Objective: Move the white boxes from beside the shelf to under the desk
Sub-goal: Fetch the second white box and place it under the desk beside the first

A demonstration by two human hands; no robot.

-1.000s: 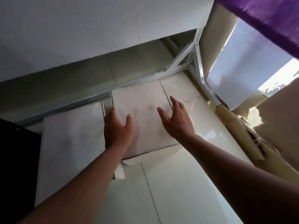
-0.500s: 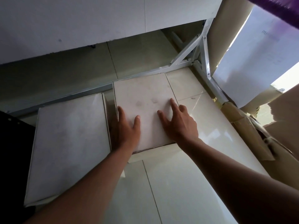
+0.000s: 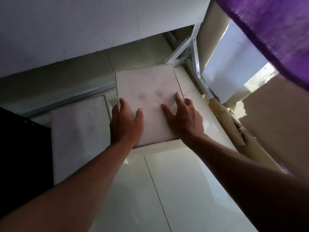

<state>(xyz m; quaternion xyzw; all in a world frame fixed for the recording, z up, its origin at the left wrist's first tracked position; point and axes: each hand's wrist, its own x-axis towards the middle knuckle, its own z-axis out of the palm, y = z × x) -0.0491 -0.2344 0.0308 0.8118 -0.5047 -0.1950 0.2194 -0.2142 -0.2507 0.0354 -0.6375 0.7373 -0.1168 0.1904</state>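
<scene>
A white box lies flat on the tiled floor, its far end at the edge of the white desk top. My left hand rests flat on its near left part, fingers spread, with some fingers over the left edge. On the box's near right part my right hand presses down, fingers apart. A second, larger white box lies on the floor just left of the first, with a narrow gap between them.
The desk's white metal leg frame stands close to the box's far right corner. Brown cardboard and rolled paper crowd the right side. A black object fills the left. Purple cloth hangs at top right.
Both hands came down onto the box top and pushed it farther toward the desk. The view shifted as my head moved.
</scene>
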